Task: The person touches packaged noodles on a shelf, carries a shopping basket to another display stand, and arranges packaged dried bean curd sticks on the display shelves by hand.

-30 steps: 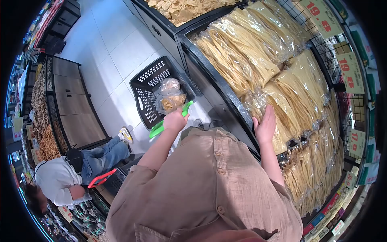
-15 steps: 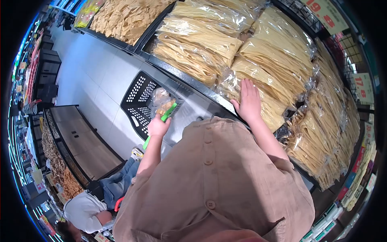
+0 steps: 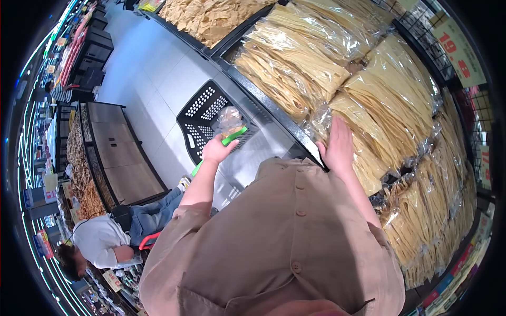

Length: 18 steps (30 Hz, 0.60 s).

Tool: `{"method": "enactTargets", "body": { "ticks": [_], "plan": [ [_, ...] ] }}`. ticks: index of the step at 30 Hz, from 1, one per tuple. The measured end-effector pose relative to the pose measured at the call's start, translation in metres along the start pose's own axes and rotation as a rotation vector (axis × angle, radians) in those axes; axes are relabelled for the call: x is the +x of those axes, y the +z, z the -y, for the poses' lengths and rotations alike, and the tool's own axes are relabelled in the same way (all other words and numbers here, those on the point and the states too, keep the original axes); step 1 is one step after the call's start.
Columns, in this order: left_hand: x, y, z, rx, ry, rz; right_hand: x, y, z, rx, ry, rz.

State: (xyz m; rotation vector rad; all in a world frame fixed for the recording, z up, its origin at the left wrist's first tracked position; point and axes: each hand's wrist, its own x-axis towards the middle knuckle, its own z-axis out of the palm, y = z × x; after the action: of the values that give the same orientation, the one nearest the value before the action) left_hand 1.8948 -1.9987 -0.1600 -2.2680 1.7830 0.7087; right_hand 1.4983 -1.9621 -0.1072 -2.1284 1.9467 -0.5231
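Note:
My left hand [image 3: 216, 149] is closed around the bright green handle [image 3: 235, 135] of a black shopping basket [image 3: 199, 103] with round holes in its walls. Inside the basket is a clear plastic bag [image 3: 230, 117] with something brownish in it; the handle partly covers it. My right hand [image 3: 339, 146] lies flat, fingers stretched out, on a clear-wrapped pack of long pale yellow dried sticks [image 3: 363, 171], which look like dried tofu skin. More such packs [image 3: 387, 95] are heaped around and beyond that hand.
The display's dark metal edge [image 3: 269, 108] runs close along my front. Dried flakes [image 3: 211, 18] fill the neighbouring bin. A person in a white shirt [image 3: 100, 239] is at the lower left, near a brown cabinet [image 3: 126, 152]. A price sign [image 3: 456, 50] hangs at right.
The whole view has shifted, so basket and packs appear further right. My left hand keeps its grip on the handle; my right hand stays flat on the packs. More of the person at left shows.

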Motion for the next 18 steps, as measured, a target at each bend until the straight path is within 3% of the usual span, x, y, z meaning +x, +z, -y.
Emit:
{"method": "enactTargets", "body": {
  "ticks": [7, 13, 18],
  "plan": [
    [0.001, -0.001, -0.003, 0.014, -0.04, -0.005, 0.001, -0.009, -0.006, 0.074, -0.01, 0.045],
    [0.002, -0.002, -0.004, 0.025, -0.05, 0.004, 0.005, -0.024, 0.003, 0.117, -0.091, -0.059],
    [0.005, -0.002, -0.002, 0.04, -0.065, 0.006, 0.002, -0.005, -0.005, 0.019, -0.063, 0.061]
  ]
}}
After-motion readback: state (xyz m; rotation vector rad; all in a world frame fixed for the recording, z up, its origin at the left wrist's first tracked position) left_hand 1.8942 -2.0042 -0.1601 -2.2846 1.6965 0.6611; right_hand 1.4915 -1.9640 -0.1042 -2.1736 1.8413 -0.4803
